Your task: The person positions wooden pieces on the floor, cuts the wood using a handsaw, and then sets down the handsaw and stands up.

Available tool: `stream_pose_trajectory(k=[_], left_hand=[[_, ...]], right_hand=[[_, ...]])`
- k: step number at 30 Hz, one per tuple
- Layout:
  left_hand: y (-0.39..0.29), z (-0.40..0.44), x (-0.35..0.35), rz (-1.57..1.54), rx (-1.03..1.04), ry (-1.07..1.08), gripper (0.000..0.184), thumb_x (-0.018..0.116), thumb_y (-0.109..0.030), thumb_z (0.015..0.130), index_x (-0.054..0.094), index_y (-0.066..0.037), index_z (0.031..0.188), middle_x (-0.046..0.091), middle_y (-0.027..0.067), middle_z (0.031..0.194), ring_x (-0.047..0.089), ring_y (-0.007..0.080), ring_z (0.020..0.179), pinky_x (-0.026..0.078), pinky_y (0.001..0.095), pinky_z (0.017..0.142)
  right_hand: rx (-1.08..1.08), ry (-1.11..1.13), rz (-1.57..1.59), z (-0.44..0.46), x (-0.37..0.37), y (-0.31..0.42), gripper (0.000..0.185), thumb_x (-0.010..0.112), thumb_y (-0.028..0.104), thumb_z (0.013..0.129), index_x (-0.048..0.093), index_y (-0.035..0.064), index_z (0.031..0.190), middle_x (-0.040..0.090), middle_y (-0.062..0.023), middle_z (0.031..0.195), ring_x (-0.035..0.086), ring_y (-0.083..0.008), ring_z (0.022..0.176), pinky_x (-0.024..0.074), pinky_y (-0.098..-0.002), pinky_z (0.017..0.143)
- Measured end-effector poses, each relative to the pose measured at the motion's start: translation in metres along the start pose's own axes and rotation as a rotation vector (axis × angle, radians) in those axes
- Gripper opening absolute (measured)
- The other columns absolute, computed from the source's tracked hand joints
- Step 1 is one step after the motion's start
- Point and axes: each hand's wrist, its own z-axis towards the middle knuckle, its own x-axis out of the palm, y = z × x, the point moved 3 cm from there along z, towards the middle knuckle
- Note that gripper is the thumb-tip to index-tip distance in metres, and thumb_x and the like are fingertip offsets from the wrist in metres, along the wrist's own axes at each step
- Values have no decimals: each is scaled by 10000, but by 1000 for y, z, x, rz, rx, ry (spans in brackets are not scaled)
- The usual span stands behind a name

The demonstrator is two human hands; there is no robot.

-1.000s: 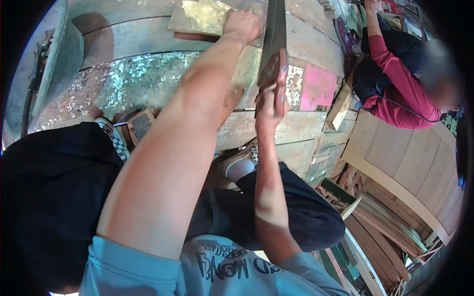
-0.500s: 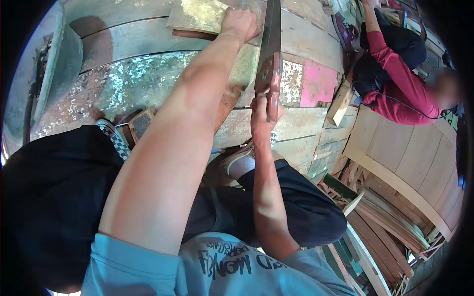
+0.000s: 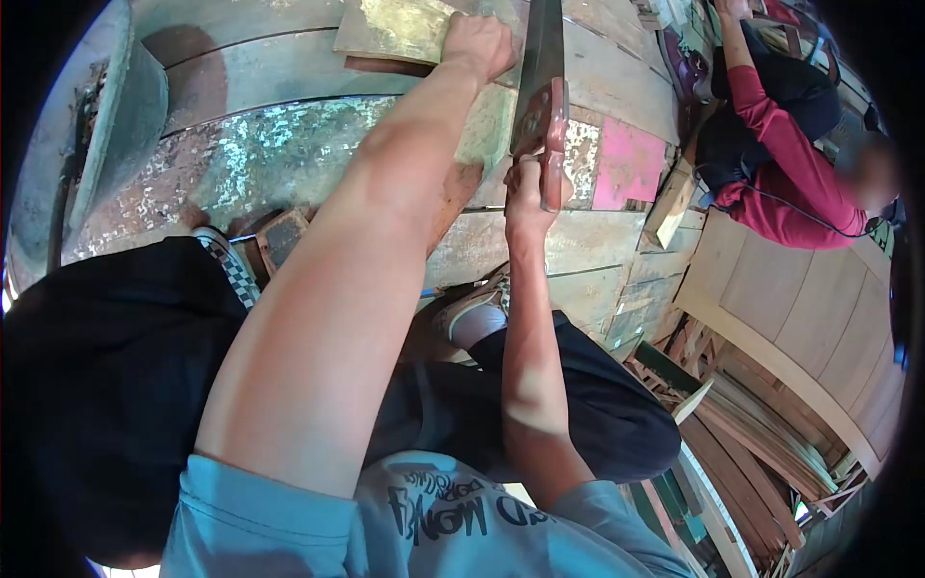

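Observation:
My right hand [image 3: 536, 197] is closed around the red-brown wooden handle of a handsaw [image 3: 541, 58]. Its metal blade points away from me and runs out of the top of the view. Just left of the blade, my left hand [image 3: 482, 46] is in a fist at the right end of a worn, yellow-stained wooden board [image 3: 395, 29]. The fingertips of that hand are turned out of sight. Under the board lies a darker piece of wood [image 3: 385, 65]. Where the saw teeth meet any wood cannot be made out.
Weathered planks [image 3: 251, 154] with flaking paint form the floor, with a pink patch [image 3: 626, 164] right of the saw. A person in a red top [image 3: 780, 202] sits at the upper right. Stacked timber [image 3: 761, 443] lies lower right. A grey container [image 3: 125, 116] stands at left.
My right hand has pushed the saw forward, away from me. My left hand keeps its place at the board, and the whole view has shifted slightly.

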Motion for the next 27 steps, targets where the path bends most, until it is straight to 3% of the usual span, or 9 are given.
stream_pose_trajectory(k=[12,18,24,27], left_hand=[[3,8,9,-27,11,-19,417,414,-299,850,719,-26,773,675,202,836,677,320,818,506,404,788],[3,6,8,-9,-1,4,423,409,-306,857,720,-36,760,674,204,823,678,309,802,509,399,780],[1,8,5,33,4,-35,417,412,-306,857,722,-47,755,679,190,810,680,299,782,512,394,762],[3,8,9,20,-24,-6,411,414,-307,856,724,-54,765,680,188,818,681,294,783,513,397,757]], right_hand=[[-54,-9,-9,2,2,1,135,530,61,796,533,-27,694,476,-35,529,461,-96,484,369,-283,452],[33,7,74,15,3,-3,152,539,64,792,535,-21,667,474,-31,520,449,-91,478,356,-287,444],[-109,6,-33,8,5,0,118,525,34,769,528,-29,670,477,-57,525,469,-117,489,386,-298,469],[-25,-12,-5,16,2,-4,120,521,33,766,534,-20,659,485,-61,531,476,-121,489,383,-295,465]])
